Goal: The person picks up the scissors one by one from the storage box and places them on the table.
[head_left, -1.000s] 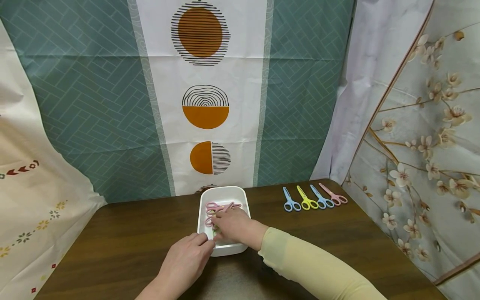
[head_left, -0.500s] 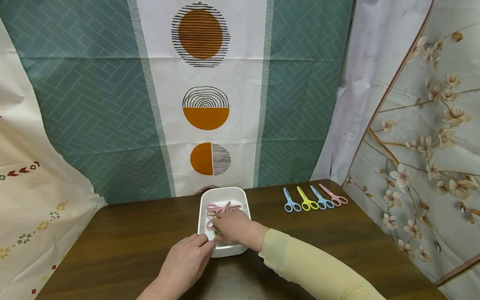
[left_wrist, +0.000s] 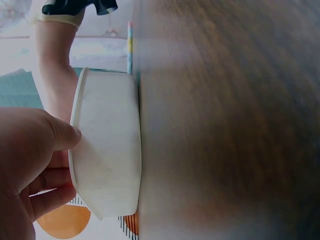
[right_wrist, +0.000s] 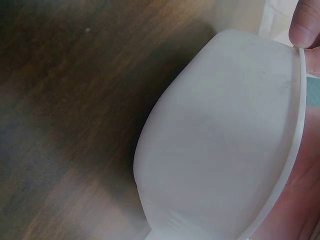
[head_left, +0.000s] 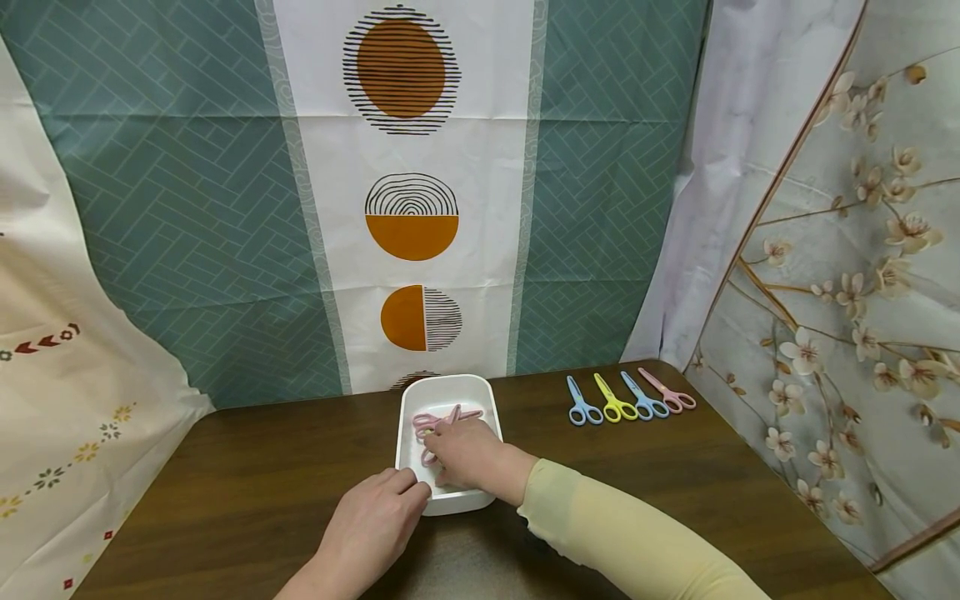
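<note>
At lower centre, pink plastic scissors lie just upper-left of your right hand, its grip hidden; your left hand pinches the white oblong plastic tray.

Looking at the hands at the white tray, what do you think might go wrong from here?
The pink scissors in the white tray appear to overlap, so lifting one might drag another along. The right hand covers part of the tray, perhaps hiding a snag. If the left hand loosens its pinch on the rim, the tray might shift.
</note>
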Motion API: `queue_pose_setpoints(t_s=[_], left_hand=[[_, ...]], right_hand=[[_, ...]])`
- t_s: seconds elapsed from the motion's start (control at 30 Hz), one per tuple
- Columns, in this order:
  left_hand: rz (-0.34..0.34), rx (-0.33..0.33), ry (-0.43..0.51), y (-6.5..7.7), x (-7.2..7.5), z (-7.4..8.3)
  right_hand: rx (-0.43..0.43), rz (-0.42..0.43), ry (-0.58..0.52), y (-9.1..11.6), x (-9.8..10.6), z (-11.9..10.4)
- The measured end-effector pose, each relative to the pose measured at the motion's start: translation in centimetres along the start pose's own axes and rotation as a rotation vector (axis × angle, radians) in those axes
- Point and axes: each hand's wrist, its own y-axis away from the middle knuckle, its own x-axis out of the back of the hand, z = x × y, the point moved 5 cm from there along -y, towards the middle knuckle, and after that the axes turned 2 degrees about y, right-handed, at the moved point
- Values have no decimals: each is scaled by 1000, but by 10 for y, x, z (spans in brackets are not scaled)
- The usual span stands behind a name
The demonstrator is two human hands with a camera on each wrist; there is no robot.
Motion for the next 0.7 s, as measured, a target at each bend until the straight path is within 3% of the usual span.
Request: queue_pose_setpoints(t_s=[0.47,0.7], left_hand=[[-7,-1,-4,0,0,0],[5,-3,-4,-1,0,1]], right_hand=[[-1,22,4,-1,0,-1],[4,88,26,3,3,-3]])
